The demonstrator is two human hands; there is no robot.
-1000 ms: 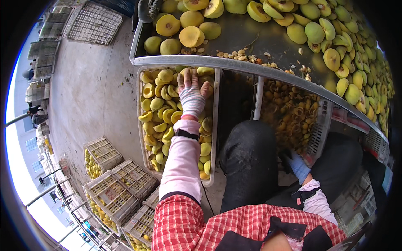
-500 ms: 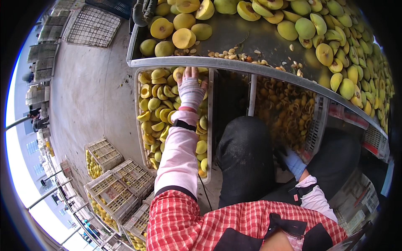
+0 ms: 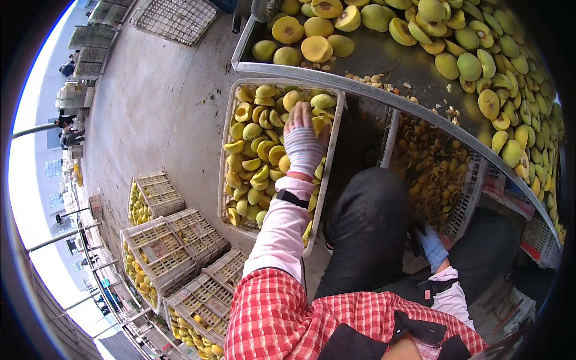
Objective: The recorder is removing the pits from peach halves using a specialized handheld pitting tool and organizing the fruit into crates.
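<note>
A white plastic crate [image 3: 227, 138] full of halved yellow-green peaches [image 3: 252, 164] stands on the floor at my front left. My left hand [image 3: 304, 141], in a striped fingerless glove, lies over the fruit near its far right side, fingers stretched out flat and gripping nothing. At my right knee, my right hand [image 3: 429, 243] hangs low in a pale blue glove. Its fingers are dark and partly lost in shadow, so what they do is hidden. Beside it, under the table, sits a crate [image 3: 465, 207] of brownish fruit pieces [image 3: 429, 171].
A metal-edged table [image 3: 360, 93] reaches across the far right, heaped with halved fruit [image 3: 480, 66] and loose pits [image 3: 366, 78]. Several fruit-filled crates [image 3: 174, 252] stand at the left. Another pale crate [image 3: 174, 21] lies at far left. People [image 3: 69, 135] are distant.
The whole view has swung, so the crate and table sit further right in it. My left hand has drawn slightly back from the crate's far end. My right hand stays by my knee.
</note>
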